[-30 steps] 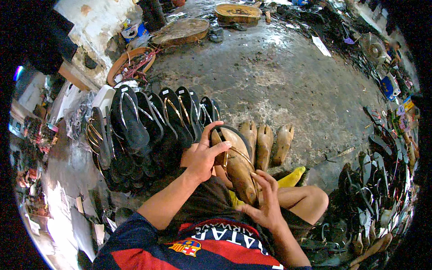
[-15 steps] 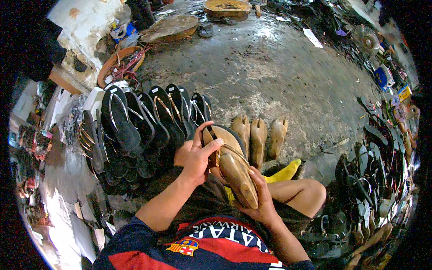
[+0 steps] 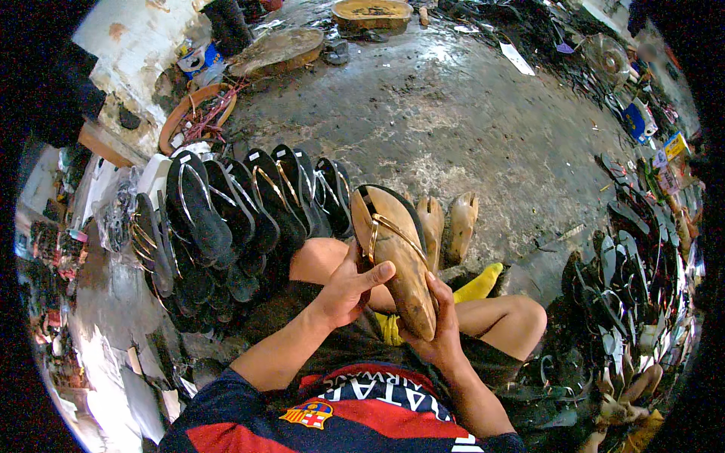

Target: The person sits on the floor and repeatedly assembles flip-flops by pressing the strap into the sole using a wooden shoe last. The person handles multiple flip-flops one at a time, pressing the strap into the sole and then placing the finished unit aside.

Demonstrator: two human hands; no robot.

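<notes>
Wooden shoe last (image 3: 406, 283), bearing a gold-strapped black sandal (image 3: 417, 219), was held toe-far between the left hand (image 3: 346, 293), partly closed on its left side, thumb on top, and the right hand (image 3: 439, 321), fingers curled round the near heel, presumably for steadiness with the straps uppermost, similar lasts (image 3: 462, 226) resting beyond, to the right.

A hand could pass over the floor (image 3: 521, 143) in the upper middle of the frame. A row of sandals (image 3: 200, 208) blocks the left. In the middle, a wood foot (image 3: 398, 266) fills the gap between the left hand (image 3: 349, 293) and right hand (image 3: 440, 325). Just right of it, at least 2 more wood feet (image 3: 461, 226) get in the way, with a yellow cloth (image 3: 477, 285) and a bent knee (image 3: 521, 323) below. A sandal pile (image 3: 618, 291) blocks the far right.
</notes>
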